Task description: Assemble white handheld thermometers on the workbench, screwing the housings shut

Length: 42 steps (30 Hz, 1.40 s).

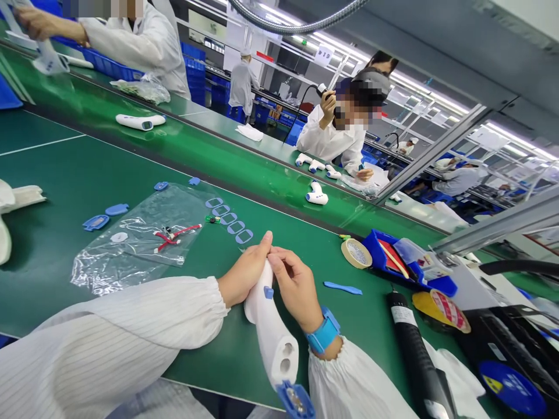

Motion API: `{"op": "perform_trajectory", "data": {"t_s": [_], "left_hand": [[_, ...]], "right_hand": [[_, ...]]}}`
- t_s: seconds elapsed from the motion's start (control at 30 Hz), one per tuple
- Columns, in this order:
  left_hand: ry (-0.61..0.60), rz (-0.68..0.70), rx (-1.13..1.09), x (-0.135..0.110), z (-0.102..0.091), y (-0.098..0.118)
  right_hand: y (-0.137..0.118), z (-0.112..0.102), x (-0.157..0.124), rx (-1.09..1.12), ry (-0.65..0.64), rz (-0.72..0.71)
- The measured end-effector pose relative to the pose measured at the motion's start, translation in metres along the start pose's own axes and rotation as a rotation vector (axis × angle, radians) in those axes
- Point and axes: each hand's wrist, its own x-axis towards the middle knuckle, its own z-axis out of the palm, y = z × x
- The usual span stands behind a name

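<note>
L hand (243,274) & R hand (295,286) grip white thermometer (273,337).

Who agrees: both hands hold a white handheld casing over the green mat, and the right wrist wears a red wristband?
The wristband is blue, not red, as the head view shows. The left hand and right hand do hold the white handheld casing over the green mat.

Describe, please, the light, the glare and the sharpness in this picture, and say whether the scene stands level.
Head view: the ceiling strip lamps give bright, even light, so shadows under the left hand and right hand are soft; white glare lies on the clear plastic bag; the white casing is sharp; the view is tilted, so the green belt and metal rail run slanted.
</note>
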Motion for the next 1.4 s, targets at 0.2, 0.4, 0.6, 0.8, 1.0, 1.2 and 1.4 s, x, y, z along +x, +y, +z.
{"op": "perform_trajectory", "data": {"t_s": [0.2,0.4,0.6,0.8,1.0,1.2,1.4], "left_hand": [[-0.008,-0.084,0.031,-0.001,0.0,0.003],[-0.011,-0.093,0.016,0.002,-0.004,0.002],[-0.049,0.013,0.045,-0.002,-0.001,0.007],[0.009,0.168,0.107,-0.001,-0.004,0.015],[0.177,0.369,0.234,0.007,-0.014,0.024],[0.199,0.387,0.436,0.007,-0.017,0.022],[-0.183,0.256,0.62,-0.004,-0.008,0.01]], "right_hand": [[-0.002,-0.008,-0.004,0.181,-0.097,0.148],[-0.005,-0.009,-0.008,0.264,-0.144,0.209],[0.001,-0.003,-0.008,0.41,0.05,0.304],[0.004,0.006,-0.009,0.478,-0.075,0.334],[-0.014,-0.007,-0.023,0.345,-0.243,0.318],[-0.017,-0.028,-0.063,0.277,-0.259,0.406],[-0.014,-0.055,-0.109,0.278,-0.067,0.482]]}}
